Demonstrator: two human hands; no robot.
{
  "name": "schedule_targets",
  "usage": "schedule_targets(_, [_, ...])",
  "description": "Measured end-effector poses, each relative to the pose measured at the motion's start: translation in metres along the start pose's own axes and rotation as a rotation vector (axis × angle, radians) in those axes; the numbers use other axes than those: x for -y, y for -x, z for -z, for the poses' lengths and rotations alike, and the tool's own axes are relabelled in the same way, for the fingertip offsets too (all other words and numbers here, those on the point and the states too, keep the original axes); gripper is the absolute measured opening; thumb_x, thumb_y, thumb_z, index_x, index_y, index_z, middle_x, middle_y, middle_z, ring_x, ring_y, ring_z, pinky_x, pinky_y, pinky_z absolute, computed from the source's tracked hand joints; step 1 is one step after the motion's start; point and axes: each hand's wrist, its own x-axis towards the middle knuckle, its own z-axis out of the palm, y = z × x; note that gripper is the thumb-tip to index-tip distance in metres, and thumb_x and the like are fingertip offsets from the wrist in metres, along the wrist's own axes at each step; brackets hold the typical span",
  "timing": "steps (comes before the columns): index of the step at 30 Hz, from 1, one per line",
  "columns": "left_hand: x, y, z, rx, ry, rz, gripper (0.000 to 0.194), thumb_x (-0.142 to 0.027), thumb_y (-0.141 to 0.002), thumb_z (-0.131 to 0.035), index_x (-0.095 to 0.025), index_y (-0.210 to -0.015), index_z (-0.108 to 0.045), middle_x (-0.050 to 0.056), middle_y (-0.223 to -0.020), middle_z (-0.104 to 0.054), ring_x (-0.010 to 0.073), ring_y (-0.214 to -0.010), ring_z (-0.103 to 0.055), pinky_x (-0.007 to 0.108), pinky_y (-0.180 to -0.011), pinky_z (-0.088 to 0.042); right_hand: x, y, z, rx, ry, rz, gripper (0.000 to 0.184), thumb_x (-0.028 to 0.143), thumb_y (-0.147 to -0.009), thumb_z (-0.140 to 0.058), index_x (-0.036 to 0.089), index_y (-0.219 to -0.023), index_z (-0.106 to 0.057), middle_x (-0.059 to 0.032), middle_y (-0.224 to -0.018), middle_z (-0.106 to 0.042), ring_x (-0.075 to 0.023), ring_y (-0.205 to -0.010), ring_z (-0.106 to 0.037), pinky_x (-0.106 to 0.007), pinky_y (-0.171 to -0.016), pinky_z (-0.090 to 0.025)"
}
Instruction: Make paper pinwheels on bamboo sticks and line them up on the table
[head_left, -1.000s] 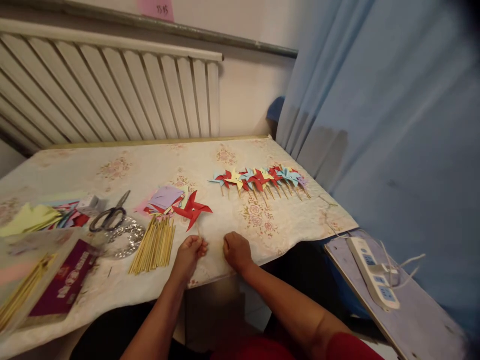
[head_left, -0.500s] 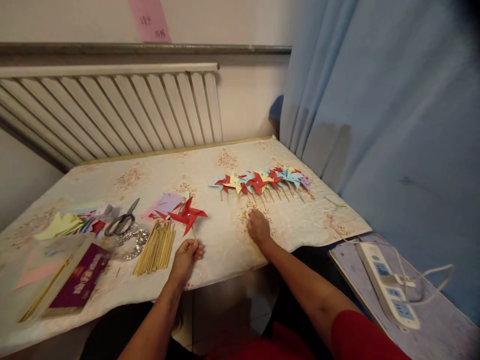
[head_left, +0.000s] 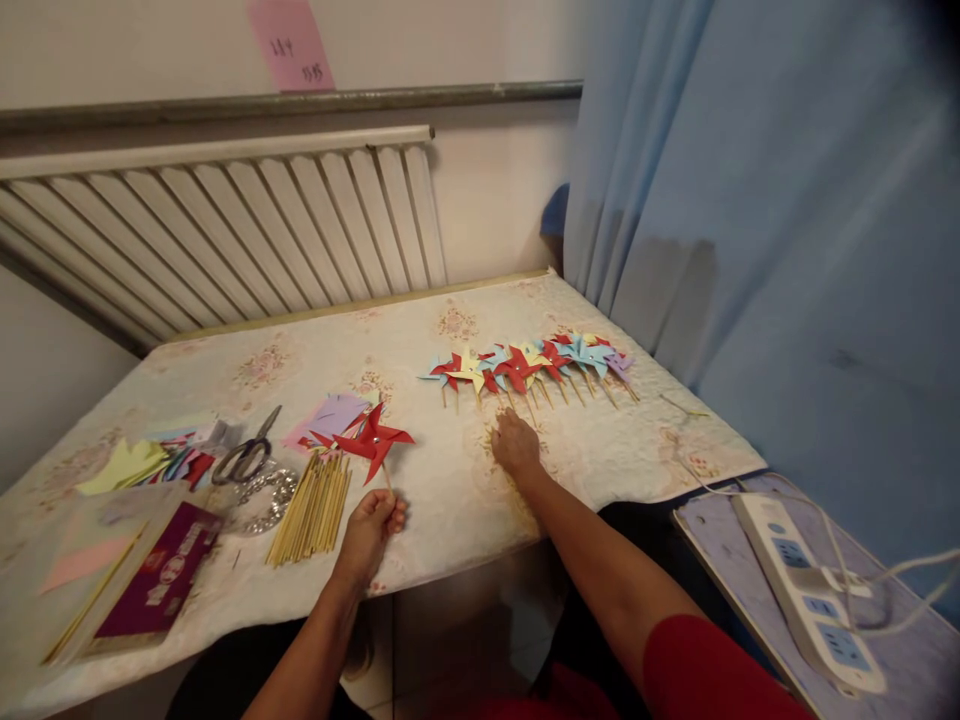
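My left hand (head_left: 373, 530) is closed around the thin stick of a red paper pinwheel (head_left: 375, 440), whose vanes stand above my fingers near a bundle of thin sticks (head_left: 311, 508). My right hand (head_left: 516, 440) is at the tablecloth just in front of a row of finished pinwheels (head_left: 517, 368) in red, yellow, blue and purple. Its fingers are curled together, and what they hold, if anything, is hidden. Behind the stick bundle lies a stack of coloured paper pieces (head_left: 334, 415).
On the left are scissors (head_left: 247, 450), a clear dish of small shiny pins (head_left: 266, 495), cut paper (head_left: 127, 465) and a purple-labelled clear packet (head_left: 161, 580). A power strip (head_left: 810, 590) with cords sits at the right, below a blue curtain (head_left: 780, 250).
My right hand has moved right and away from my left hand, toward the pinwheel row. The left hand keeps the red pinwheel in about the same place. The head view has shifted.
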Motion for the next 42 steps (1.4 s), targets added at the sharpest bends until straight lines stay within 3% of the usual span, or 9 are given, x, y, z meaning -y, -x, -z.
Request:
schedule_targets(28, [0.0065, -0.0053, 0.0051, 0.017, 0.056, -0.006, 0.034, -0.037, -0.069, -0.077, -0.014, -0.079, -0.055, 0.001, -0.069, -0.063, 0.0079, -0.055, -0.051, 0.019, -0.052, -0.039, -0.0022, -0.0028, -0.0029, 0.014, -0.014, -0.017, 0.039, 0.027, -0.089, -0.046, 0.018, -0.126, -0.054, -0.0089, -0.139, -0.051, -0.0212, -0.114, -0.056, -0.032, -0.099, -0.04])
schedule_targets(36, [0.0071, -0.0068, 0.0049, 0.009, 0.059, -0.016, 0.034, -0.037, -0.068, -0.077, -0.014, -0.078, -0.055, 0.001, -0.068, -0.063, 0.0075, -0.055, -0.052, 0.019, -0.052, -0.039, 0.0007, -0.0014, 0.0023, 0.023, 0.031, -0.034, 0.03, 0.021, -0.09, -0.043, 0.013, -0.115, -0.057, -0.0137, -0.117, -0.062, -0.0209, -0.105, -0.058, -0.03, -0.093, -0.042])
schedule_targets(42, [0.0057, -0.0057, 0.0042, 0.0, 0.05, -0.011, 0.035, -0.038, -0.067, -0.078, -0.014, -0.079, -0.056, 0.001, -0.069, -0.063, 0.0079, -0.056, -0.052, 0.02, -0.053, -0.04, 0.0002, -0.0026, 0.0005, -0.003, 0.021, -0.036, 0.031, 0.021, -0.09, -0.044, 0.012, -0.117, -0.056, -0.0143, -0.119, -0.061, -0.0205, -0.106, -0.057, -0.029, -0.093, -0.042])
